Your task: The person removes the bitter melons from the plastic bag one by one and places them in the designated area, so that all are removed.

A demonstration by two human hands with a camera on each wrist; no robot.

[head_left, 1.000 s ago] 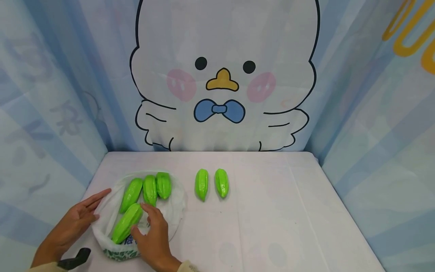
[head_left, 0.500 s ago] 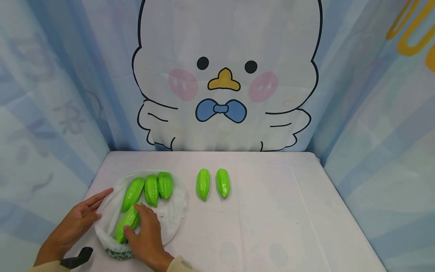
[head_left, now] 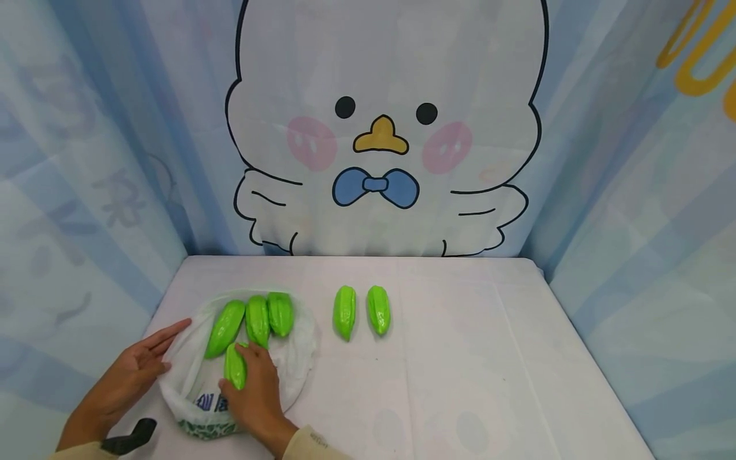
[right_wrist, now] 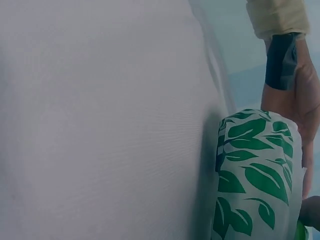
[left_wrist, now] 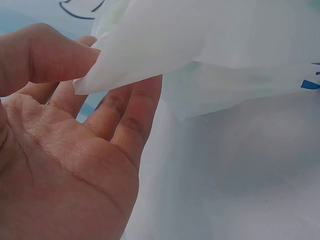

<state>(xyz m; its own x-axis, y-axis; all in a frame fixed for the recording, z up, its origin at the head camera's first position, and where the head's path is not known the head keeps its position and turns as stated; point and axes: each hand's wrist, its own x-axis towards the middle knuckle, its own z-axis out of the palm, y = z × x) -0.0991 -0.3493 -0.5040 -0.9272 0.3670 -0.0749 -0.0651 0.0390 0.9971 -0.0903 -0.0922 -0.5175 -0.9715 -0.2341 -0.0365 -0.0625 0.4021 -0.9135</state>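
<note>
A white plastic bag [head_left: 301, 364] with green leaf print lies spread open on the left of the table. My left hand [head_left: 129, 370] pinches its left edge; the left wrist view has the film [left_wrist: 140, 50] between thumb and fingers. Over the bag, my right hand [head_left: 257, 390] grips a green star fruit [head_left: 235, 365] between thumb and fingertips, its right side hidden by the fingers. Three more star fruit sit at the bag's far side: one tilted at left [head_left: 225, 328], then a middle one [head_left: 257, 319] and a right one [head_left: 280, 314].
Two star fruit stand apart on the table right of the bag, a nearer one [head_left: 344, 313] and a farther-right one [head_left: 379, 310]. A pale cloth [head_left: 460, 358] covers the table. Printed curtains [head_left: 644, 255] close in the back and sides.
My right hand has closed on the near star fruit and shifted it rightward, turning it more upright and baring blue print on the bag. The left hand keeps its place at the edge.
</note>
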